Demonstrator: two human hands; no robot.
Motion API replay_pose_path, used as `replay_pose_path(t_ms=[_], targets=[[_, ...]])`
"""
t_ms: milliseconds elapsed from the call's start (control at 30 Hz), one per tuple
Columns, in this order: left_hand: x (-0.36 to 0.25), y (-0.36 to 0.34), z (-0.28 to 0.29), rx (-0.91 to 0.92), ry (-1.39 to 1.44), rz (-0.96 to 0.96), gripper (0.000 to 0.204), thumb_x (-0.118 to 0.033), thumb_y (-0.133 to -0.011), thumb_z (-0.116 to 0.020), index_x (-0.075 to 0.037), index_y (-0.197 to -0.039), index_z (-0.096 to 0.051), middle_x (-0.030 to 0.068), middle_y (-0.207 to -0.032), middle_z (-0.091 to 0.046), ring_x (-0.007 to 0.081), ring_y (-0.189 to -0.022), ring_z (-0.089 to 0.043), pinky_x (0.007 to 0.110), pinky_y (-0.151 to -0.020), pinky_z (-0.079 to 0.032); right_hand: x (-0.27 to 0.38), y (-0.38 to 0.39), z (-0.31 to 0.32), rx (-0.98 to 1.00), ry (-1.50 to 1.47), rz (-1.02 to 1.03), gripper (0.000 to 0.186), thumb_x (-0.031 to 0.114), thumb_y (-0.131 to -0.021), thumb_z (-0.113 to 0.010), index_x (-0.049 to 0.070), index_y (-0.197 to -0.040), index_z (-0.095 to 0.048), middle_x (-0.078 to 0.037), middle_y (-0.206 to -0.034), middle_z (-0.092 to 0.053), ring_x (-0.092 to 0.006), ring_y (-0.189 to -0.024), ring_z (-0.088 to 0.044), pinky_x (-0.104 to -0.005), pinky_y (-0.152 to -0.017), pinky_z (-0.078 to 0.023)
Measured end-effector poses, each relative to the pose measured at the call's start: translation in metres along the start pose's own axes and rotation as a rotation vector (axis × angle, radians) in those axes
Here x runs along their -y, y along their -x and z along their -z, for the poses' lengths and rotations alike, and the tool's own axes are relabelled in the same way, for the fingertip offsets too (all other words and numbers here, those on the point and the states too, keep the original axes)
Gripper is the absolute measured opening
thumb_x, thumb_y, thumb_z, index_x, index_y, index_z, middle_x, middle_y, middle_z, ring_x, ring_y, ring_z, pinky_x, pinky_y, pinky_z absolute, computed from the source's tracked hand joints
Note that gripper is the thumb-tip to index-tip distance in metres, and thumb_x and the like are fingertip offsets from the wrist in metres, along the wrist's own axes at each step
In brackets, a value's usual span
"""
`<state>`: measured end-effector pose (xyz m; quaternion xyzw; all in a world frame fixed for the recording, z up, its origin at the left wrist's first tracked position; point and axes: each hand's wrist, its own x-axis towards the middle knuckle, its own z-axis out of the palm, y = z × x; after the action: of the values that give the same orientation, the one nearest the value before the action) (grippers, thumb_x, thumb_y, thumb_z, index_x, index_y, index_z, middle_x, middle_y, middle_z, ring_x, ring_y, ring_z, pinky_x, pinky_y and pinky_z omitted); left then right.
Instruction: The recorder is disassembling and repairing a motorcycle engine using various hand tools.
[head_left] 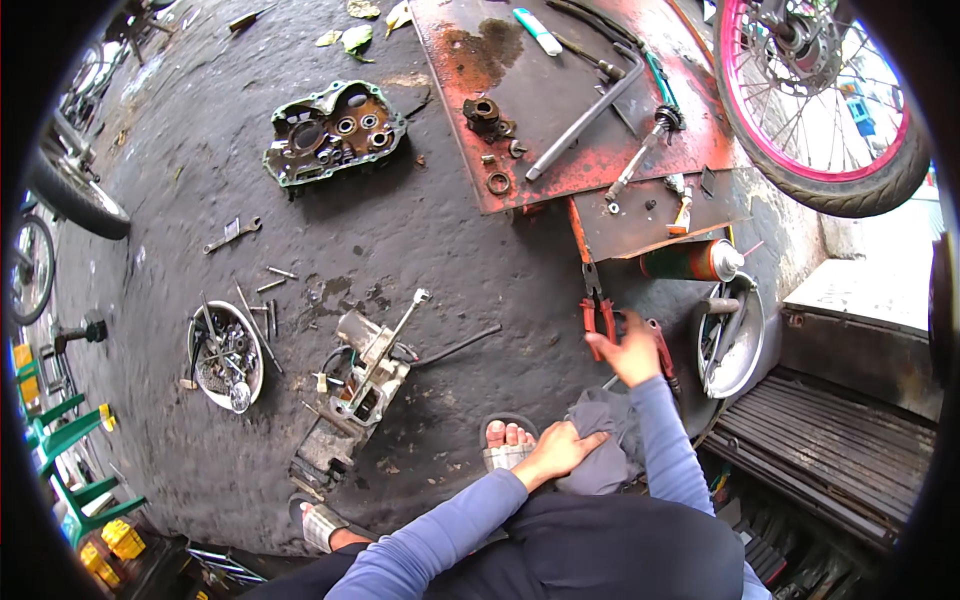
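My right hand (pixel 632 352) is closed around the handle ends of red-handled pliers (pixel 596 305), thumb on the near side. The pliers' jaws point away from me, beside the red table's near corner. My left hand (pixel 556 452) rests above my knee with its fingers curled over a crumpled grey cloth (pixel 605 455), part of which hangs past the hand. On the ground ahead and left lies a dirty metal engine part (pixel 368 372) with a rod across it. Farther off sits an open engine crankcase half (pixel 335 135) with a greenish rim.
A red metal table (pixel 475 130) holds a bent bar wrench (pixel 585 120), a tube and greasy parts. Beside it are a spray can (pixel 690 260) and an oval white basin (pixel 730 340). A bowl of small parts (pixel 255 375) and a spanner (pixel 232 235) lie left. A pink-rimmed wheel (pixel 870 190) stands right.
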<state>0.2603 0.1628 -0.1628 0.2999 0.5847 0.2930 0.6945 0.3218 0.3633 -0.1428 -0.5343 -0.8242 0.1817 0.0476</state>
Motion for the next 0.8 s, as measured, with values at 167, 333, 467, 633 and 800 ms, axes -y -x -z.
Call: replay_pose_path(t_ms=[167, 333, 467, 633, 800], targets=[[0.010, 0.038, 0.029, -0.098, 0.537, -0.205, 0.043, -0.023, -0.091, -0.073, 0.002, -0.124, -0.062, 0.0097, -0.111, -0.072, 0.0182, -0.104, -0.065, 0.033, -0.091, -0.049, -0.011, -0.004, -0.050, -0.225, 0.067, 0.166, 0.048, 0.022, -0.079, -0.074, -0.004, -0.117, -0.058, -0.023, -0.090, -0.066, -0.0487, -0.083, -0.064, -0.0434, -0.074, -0.055], [0.017, 0.050, 0.071, -0.127, 0.318, 0.267, 0.033, -0.016, -0.090, -0.069, 0.004, -0.117, -0.067, 0.0099, -0.107, -0.073, 0.0209, -0.098, -0.068, 0.032, -0.089, -0.051, 0.024, 0.024, 0.006, 0.533, -1.260, -0.555, 0.022, 0.007, -0.090, -0.058, 0.002, -0.112, -0.059, -0.011, -0.084, -0.064, -0.0186, -0.063, -0.065, -0.0312, -0.053, -0.053], [0.017, 0.056, 0.095, -0.398, 0.952, 0.206, 0.034, -0.021, -0.094, -0.065, 0.006, -0.114, -0.067, 0.0112, -0.104, -0.073, 0.0198, -0.091, -0.068, 0.033, -0.086, -0.053, 0.050, 0.065, 0.028, 0.618, -1.455, -0.607, 0.037, 0.030, -0.098, -0.064, 0.000, -0.119, -0.059, -0.013, -0.091, -0.067, -0.0202, -0.070, -0.067, -0.0338, -0.063, -0.057], [-0.014, 0.061, 0.103, -0.132, 0.783, -0.209, 0.037, -0.004, -0.092, -0.067, 0.003, -0.128, -0.060, 0.0106, -0.123, -0.068, 0.0198, -0.112, -0.065, 0.034, -0.102, -0.048, 0.081, 0.087, 0.029, 0.934, -0.912, -0.529, 0.035, 0.006, -0.088, -0.050, 0.002, -0.120, -0.063, 0.000, -0.096, -0.065, -0.0089, -0.084, -0.061, -0.0268, -0.078, -0.051], [-0.021, 0.039, 0.090, -0.446, 0.781, -0.231, 0.037, -0.004, -0.090, -0.071, 0.000, -0.125, -0.061, 0.0053, -0.114, -0.069, 0.0148, -0.103, -0.064, 0.033, -0.093, -0.051, 0.081, 0.073, 0.015, 0.933, -1.044, -0.318, 0.032, -0.004, -0.079, -0.048, 0.000, -0.107, -0.063, 0.000, -0.093, -0.065, -0.0087, -0.086, -0.059, -0.0247, -0.077, -0.048]])
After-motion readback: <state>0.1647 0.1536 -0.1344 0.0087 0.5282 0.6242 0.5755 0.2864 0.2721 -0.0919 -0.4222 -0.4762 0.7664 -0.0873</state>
